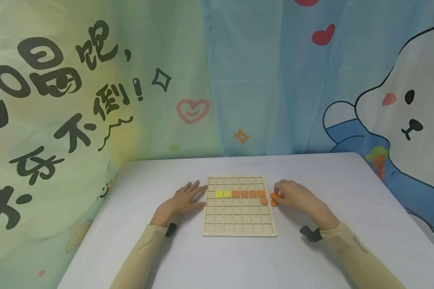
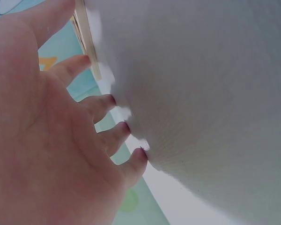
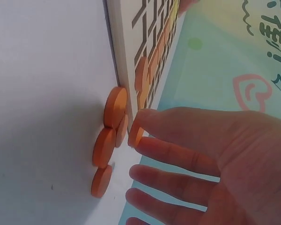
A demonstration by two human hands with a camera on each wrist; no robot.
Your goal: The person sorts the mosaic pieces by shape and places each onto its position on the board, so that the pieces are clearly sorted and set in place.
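- Table: white; all the pieces and both hands are on or over it. Its near edge is cut off in the head view.
- Board: a pale wooden grid, flat on the table between the hands. The left wrist view catches only a strip of its edge.
- Right hand: just beyond the board's right side, thumb and index finger pinching one orange piece; the other fingers stand apart. The step in hand looks to be laying pieces on the grid one at a time. The next move would call for bringing this one over a bare cell and letting go cleanly, without nudging its neighbours.
- Left hand: fingers spread, thumb and index fingertip at the board's left edge, probably steadying it.
- Squares: two yellow then four orange fill one row up to its right end.
- Disc: orange, on the board just below the last orange square; whether it sits flat in its cell I cannot tell.
- Loose discs: four orange ones clustered beside the board's right edge, partly hidden by the right hand in the head view.
- The pinched piece's full outline is covered by the thumb.
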